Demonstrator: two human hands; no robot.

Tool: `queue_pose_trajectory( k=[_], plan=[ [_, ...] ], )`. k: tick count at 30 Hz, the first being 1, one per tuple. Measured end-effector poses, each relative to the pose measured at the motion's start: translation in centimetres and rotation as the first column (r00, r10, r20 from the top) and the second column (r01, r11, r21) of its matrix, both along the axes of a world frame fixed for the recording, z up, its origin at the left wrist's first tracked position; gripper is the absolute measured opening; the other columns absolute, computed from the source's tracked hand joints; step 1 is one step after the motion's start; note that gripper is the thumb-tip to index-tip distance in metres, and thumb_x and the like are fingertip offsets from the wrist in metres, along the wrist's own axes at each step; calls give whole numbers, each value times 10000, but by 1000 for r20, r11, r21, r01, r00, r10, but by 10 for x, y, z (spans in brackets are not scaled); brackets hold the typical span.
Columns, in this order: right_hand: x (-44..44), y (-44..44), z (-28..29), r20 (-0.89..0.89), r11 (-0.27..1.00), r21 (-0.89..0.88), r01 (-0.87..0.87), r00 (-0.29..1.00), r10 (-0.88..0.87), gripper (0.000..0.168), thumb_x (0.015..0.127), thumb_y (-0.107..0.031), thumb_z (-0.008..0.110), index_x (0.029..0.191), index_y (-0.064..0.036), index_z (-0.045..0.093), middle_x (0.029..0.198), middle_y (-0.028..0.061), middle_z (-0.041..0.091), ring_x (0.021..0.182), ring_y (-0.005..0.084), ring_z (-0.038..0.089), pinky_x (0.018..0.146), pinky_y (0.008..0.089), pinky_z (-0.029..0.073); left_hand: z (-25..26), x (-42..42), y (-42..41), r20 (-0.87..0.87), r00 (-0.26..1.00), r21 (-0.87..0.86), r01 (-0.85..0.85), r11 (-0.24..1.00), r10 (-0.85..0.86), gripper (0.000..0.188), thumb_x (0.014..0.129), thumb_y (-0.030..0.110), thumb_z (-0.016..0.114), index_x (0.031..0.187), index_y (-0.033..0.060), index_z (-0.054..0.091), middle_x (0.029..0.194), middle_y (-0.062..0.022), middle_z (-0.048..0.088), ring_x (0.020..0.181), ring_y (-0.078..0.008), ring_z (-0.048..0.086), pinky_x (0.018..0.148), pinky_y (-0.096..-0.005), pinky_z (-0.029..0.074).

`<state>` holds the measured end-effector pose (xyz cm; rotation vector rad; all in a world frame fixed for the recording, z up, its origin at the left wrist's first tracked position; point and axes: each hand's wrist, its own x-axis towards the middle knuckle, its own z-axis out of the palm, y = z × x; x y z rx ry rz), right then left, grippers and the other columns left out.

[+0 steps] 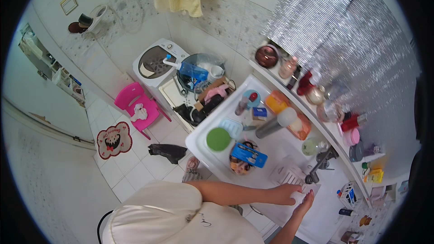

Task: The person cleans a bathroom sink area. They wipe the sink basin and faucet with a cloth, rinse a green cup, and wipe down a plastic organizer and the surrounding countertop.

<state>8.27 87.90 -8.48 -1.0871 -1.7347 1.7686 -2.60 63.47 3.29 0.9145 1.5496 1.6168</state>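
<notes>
My left hand (pixel 285 194) and my right hand (pixel 304 203) meet over the white sink basin. A small crumpled white item (pixel 297 196), possibly tissue or cloth, lies between them. My left fingers are closed on it, and my right palm and fingers press against its other side. Close by the hands is a dark metal faucet (pixel 318 169) with its spout tip just above them. A pale pink slatted dish (pixel 291 177) sits partly behind the fingers on the sink (pixel 325 215). Fingers partly cover the white item.
Left of the basin are a green round lid (pixel 218 139), a blue flat case (pixel 249 155), a grey cylinder (pixel 276 122) and orange containers (pixel 277 101). Bottles line the shelf (pixel 313 122) behind. A pink chair (pixel 141 108), a small washing machine (pixel 159 61) and a black bag (pixel 168 152) stand farther left.
</notes>
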Motion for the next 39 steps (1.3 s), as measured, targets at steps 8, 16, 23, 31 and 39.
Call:
queue_pose_trajectory(
  k=[8,16,23,31,39],
  plan=[
    [-34,-60,1,50,954,58,295,953,-298,298,863,-285,593,1138,-170,604,1064,-51,589,969,107,520,836,317,386,33,-253,-256,-493,403,331,-733,594,771,465,827,147,650,1255,70,489,1111,-92,555,1042,-199,545,906,-344,459],
    [-82,-142,103,-54,974,189,127,991,-119,278,933,-296,551,1155,-130,583,1073,-7,622,990,106,564,861,289,399,49,-554,-341,-265,-400,627,-762,-159,877,382,818,36,561,1198,24,528,1121,-192,527,1031,-384,500,914,-410,409],
    [-99,-148,144,-133,954,221,203,975,-176,290,947,-286,543,1168,-100,570,1032,-5,635,943,84,578,838,247,420,-41,-489,-246,-543,39,443,-836,325,839,403,726,-44,598,1114,58,558,1069,-162,517,1036,-359,498,899,-419,417],
    [-125,-177,155,-143,969,221,108,987,-78,256,959,-245,531,1139,-68,578,1018,19,633,910,86,590,803,224,450,116,-546,-282,-154,-182,717,-697,-17,971,307,768,11,636,1071,29,588,1083,-164,528,1045,-350,493,920,-413,407],
    [-132,-184,157,-231,972,171,160,966,-119,251,969,-222,508,1135,-44,569,986,26,624,885,94,584,791,226,462,4,-501,-252,-749,-87,580,-565,587,657,363,702,8,647,1051,103,618,1111,-124,520,1043,-343,473,910,-422,417]
  ],
)
